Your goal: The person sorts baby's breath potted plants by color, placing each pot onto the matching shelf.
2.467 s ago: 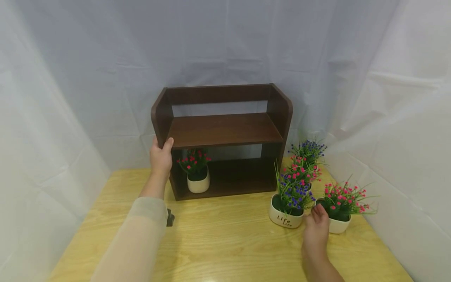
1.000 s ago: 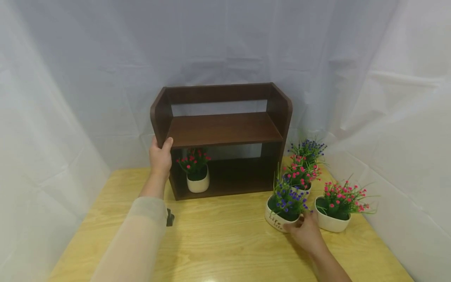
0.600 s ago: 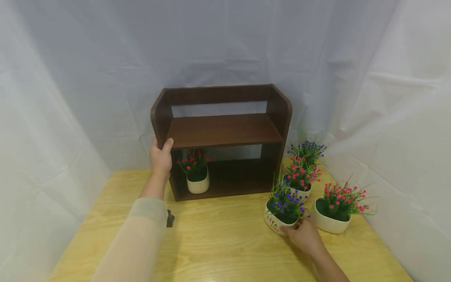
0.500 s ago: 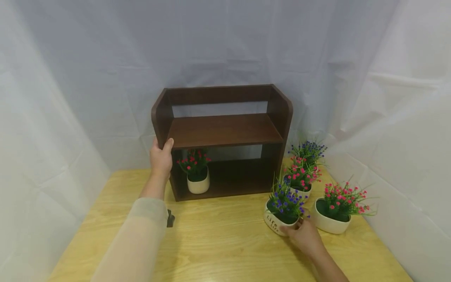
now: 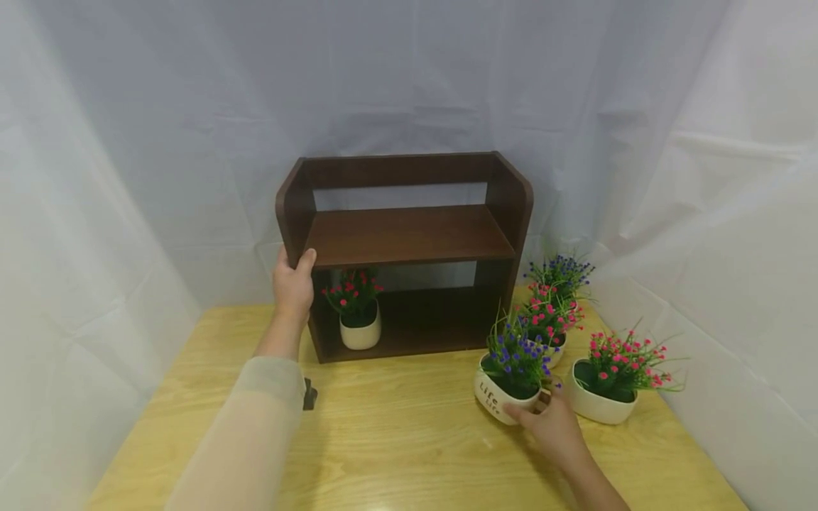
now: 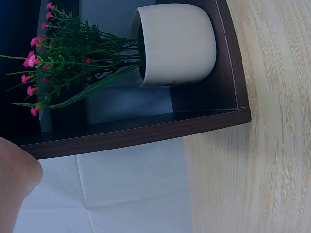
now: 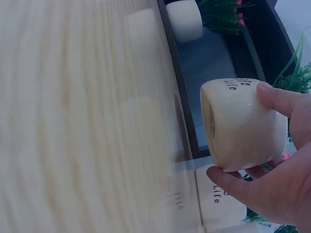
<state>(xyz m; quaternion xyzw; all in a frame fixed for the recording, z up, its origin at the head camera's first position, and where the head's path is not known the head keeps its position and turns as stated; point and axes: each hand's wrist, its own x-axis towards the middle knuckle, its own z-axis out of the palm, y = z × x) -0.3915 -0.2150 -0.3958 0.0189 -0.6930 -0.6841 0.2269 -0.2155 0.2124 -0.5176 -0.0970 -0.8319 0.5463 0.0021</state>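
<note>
My right hand [image 5: 551,424] grips a white oval pot [image 5: 495,399] lettered "Life" with purple-blue artificial flowers [image 5: 519,355]. Thumb and fingers stand on opposite sides of it. In the right wrist view the pot's hollow underside [image 7: 208,119] shows, so it is off the table. My left hand [image 5: 292,287] holds the left side panel of a dark brown two-tier shelf [image 5: 409,234], thumb on the front edge; its fingers are hidden behind the panel. A potted plant with pink-red flowers [image 5: 361,333] stands at the left of the lower tier.
A pink-flowered pot [image 5: 603,404] stands right of my right hand. Behind the held plant are another pink-flowered pot [image 5: 554,349] and a purple-blue-flowered plant [image 5: 562,273]. A small black object [image 5: 309,394] shows beside my left sleeve. White sheeting [image 5: 409,85] surrounds the wooden table [image 5: 383,454].
My right hand has gone from between the two front pots to gripping the purple-flowered pot, which has turned, risen and moved slightly left. My left hand has stayed on the shelf.
</note>
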